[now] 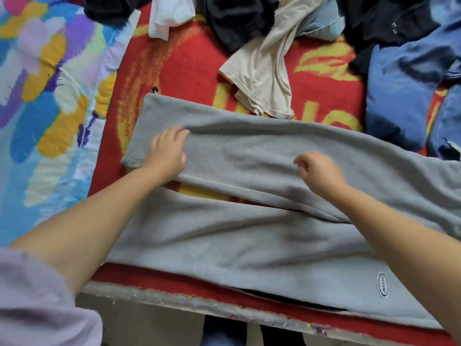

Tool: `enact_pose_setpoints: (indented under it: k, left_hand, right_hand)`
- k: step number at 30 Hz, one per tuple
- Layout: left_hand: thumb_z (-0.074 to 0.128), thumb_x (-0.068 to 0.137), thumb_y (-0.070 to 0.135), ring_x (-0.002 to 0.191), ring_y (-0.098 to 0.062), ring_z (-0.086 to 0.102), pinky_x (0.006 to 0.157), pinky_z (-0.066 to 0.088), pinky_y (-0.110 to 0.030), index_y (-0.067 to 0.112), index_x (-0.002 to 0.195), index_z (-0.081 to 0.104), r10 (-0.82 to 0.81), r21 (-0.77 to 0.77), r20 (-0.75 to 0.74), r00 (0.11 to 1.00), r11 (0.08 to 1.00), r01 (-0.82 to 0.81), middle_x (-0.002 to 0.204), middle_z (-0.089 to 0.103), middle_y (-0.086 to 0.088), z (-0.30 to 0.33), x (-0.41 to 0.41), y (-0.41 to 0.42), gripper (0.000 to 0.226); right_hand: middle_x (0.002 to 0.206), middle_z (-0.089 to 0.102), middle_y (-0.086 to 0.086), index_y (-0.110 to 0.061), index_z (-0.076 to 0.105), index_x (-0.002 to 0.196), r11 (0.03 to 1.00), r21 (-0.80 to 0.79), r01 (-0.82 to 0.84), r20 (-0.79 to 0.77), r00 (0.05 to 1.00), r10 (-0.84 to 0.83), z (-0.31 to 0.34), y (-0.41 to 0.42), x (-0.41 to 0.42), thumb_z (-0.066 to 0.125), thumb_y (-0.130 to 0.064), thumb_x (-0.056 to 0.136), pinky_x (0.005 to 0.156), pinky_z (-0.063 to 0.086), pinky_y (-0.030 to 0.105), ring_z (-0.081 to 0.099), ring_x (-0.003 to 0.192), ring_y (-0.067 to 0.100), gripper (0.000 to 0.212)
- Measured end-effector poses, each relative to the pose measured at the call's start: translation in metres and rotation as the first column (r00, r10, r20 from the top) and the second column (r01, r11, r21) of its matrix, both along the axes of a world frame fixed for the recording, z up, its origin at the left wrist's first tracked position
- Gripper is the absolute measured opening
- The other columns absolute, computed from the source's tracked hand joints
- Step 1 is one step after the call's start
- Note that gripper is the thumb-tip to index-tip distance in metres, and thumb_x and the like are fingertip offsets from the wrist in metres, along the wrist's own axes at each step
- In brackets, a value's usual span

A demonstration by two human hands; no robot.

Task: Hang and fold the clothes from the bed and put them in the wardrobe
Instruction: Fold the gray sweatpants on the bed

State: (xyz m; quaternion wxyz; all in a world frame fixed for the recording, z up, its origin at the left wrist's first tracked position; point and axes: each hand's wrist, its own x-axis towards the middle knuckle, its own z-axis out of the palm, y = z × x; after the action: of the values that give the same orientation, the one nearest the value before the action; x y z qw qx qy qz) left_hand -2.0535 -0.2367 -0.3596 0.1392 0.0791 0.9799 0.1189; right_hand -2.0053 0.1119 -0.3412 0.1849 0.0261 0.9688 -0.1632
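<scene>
Grey trousers [249,236]: fleecy, spread lengthwise across red blanket [189,71], legs slightly parted, oval logo patch near waist.
Left hand [166,153]: pinching upper leg's far edge.
Right hand [320,172]: curled fingers gripping same leg's fabric.

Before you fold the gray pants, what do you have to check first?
1. Gray pants spread out on the red blanket: ok, both legs lie lengthwise, side by side.
2. Legs lined up: not ok, a gap of blanket shows between them.
3. Wrinkles: not ok, creases run across the near leg.
4. Left hand holding the far leg near the cuff: ok, fingers curl into the cloth.
5. Right hand holding cloth: cannot tell, its fingers are curled just above the far leg.
6. Room to fold: not ok, the beige shirt touches the far leg's edge.
</scene>
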Motion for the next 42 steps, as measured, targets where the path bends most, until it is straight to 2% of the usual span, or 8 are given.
enact_pose_setpoints:
  k: [5,9,15,20,27,34,38,42]
  left_hand:
    - [0.046,0.084,-0.005,0.140,-0.030,0.028,0.114,0.018,-0.042,0.006,0.149,0.026,-0.068,-0.086,0.042,0.997,0.994,0.071,0.153,0.028,-0.017,-0.009,-0.107,0.044,0.068]
    - [0.045,0.087,0.003,0.127,-0.034,0.042,0.114,0.017,-0.049,0.012,0.144,0.034,-0.148,-0.295,0.111,0.983,0.939,0.175,0.136,0.045,-0.019,-0.022,-0.133,0.057,0.058]
    - [0.052,0.086,0.007,0.111,-0.033,0.048,0.098,0.030,-0.042,0.010,0.110,0.056,-0.212,-0.514,0.037,0.977,0.834,0.201,0.114,0.059,-0.016,-0.014,-0.096,0.037,0.024]
    - [0.067,0.072,0.001,0.106,-0.040,0.048,0.112,0.019,-0.051,-0.001,0.100,0.059,-0.239,-0.337,-0.147,0.960,0.924,0.179,0.106,0.053,-0.024,0.036,-0.060,0.003,0.029]
    - [0.071,0.041,-0.005,0.084,-0.034,0.054,0.107,0.023,-0.051,0.006,0.077,0.056,-0.411,-0.250,-0.212,0.886,0.900,0.357,0.078,0.055,-0.017,0.088,0.066,-0.047,0.041]
    - [0.063,0.055,-0.017,0.088,-0.035,0.058,0.108,0.019,-0.058,0.008,0.078,0.056,-0.035,-0.320,0.136,0.990,0.944,0.077,0.082,0.053,-0.015,0.031,0.188,-0.092,0.035]
    - [0.036,0.088,0.001,0.127,-0.028,0.039,0.109,0.014,-0.066,0.021,0.111,0.053,0.387,-0.591,0.454,0.802,0.805,-0.054,0.126,0.047,-0.008,0.017,0.199,-0.058,0.036]
    - [0.039,0.092,0.010,0.122,-0.026,0.046,0.103,0.034,-0.047,0.019,0.121,0.051,0.206,-0.555,0.412,0.888,0.829,0.065,0.127,0.050,-0.007,0.020,0.176,0.045,0.032]
  right_hand:
    - [0.140,0.045,0.018,-0.004,0.048,0.135,0.989,0.119,0.093,-0.070,0.994,-0.085,-0.013,0.045,-0.088,0.040,-0.006,0.095,0.101,0.038,0.044,0.041,0.127,0.035,0.042]
    - [0.145,0.038,0.021,-0.015,0.029,0.149,0.978,0.149,0.144,0.134,0.977,-0.164,-0.035,0.059,-0.111,0.036,-0.016,0.100,0.107,0.033,0.046,0.040,0.130,0.039,0.050]
    - [0.109,0.058,0.015,-0.016,0.046,0.104,0.953,0.303,0.009,0.080,0.996,-0.035,-0.037,0.058,-0.062,0.056,-0.018,0.089,0.076,0.033,0.039,0.055,0.099,0.036,0.018]
    - [0.086,0.050,0.005,-0.017,0.049,0.088,0.993,0.120,-0.010,-0.050,0.999,0.016,0.017,0.079,-0.025,0.063,-0.010,0.078,0.063,0.033,0.034,0.055,0.085,0.033,0.019]
    - [0.097,0.058,-0.006,-0.023,0.052,0.109,0.937,-0.076,-0.341,0.456,0.824,0.336,0.072,0.064,0.070,0.064,-0.016,0.081,0.070,0.037,0.029,0.056,0.087,0.017,0.031]
    - [0.110,0.055,0.004,-0.021,0.054,0.117,0.879,-0.129,-0.459,0.484,0.744,0.460,0.042,-0.002,0.184,0.052,-0.020,0.089,0.076,0.038,0.033,0.054,0.104,0.026,0.029]
    - [0.137,0.050,0.005,-0.024,0.041,0.142,0.853,-0.171,-0.492,0.561,0.663,0.495,0.015,-0.007,0.206,0.048,-0.021,0.094,0.100,0.036,0.036,0.046,0.124,0.029,0.048]
    - [0.133,0.055,0.007,-0.018,0.050,0.137,0.925,-0.137,-0.353,0.418,0.826,0.377,0.016,0.051,0.165,0.046,-0.009,0.091,0.098,0.040,0.035,0.051,0.120,0.027,0.047]
